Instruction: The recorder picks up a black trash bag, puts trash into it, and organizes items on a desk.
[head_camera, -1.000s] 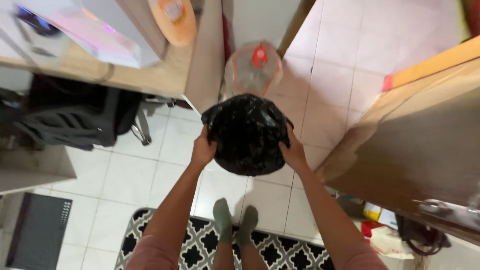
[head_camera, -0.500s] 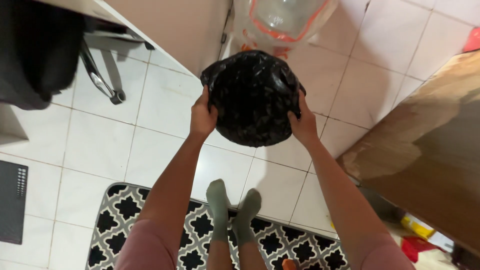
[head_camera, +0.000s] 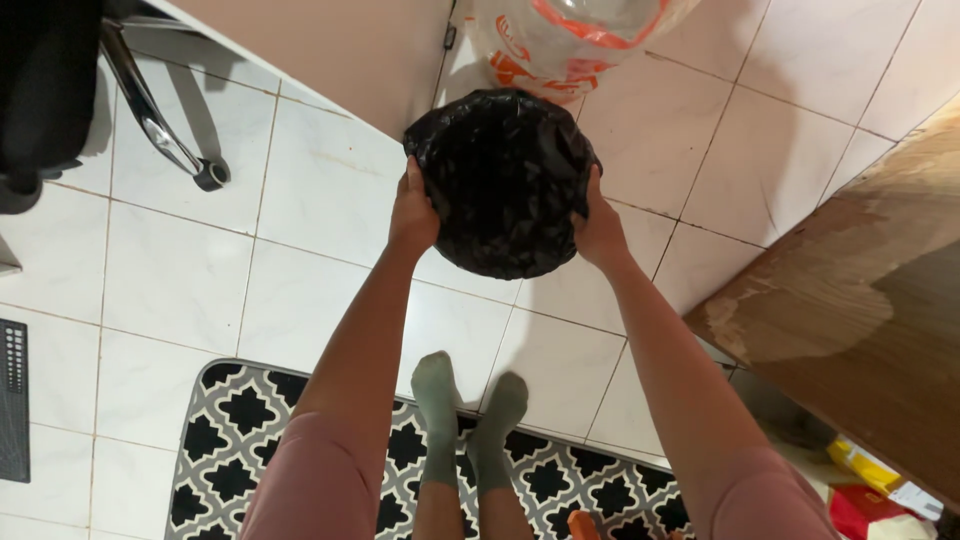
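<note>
A round bin lined with a crinkled black plastic bag (head_camera: 503, 180) is held out in front of me above the white tiled floor. My left hand (head_camera: 413, 212) grips its left side. My right hand (head_camera: 598, 228) grips its right side. Both arms are stretched out, in pink sleeves. Just beyond the bin stands a large clear water jug (head_camera: 570, 35) with orange markings. My feet in green socks (head_camera: 466, 420) stand at the edge of a black-and-white patterned mat (head_camera: 250, 440).
A wooden door (head_camera: 860, 300) stands at the right, with yellow and red packets (head_camera: 870, 485) on the floor below it. A beige cabinet side (head_camera: 360, 50) is at the top. An office chair base with a caster (head_camera: 170, 140) is at upper left.
The view has tilted further down toward the floor. The bin stays gripped by both hands and has moved slightly closer to the jug.
</note>
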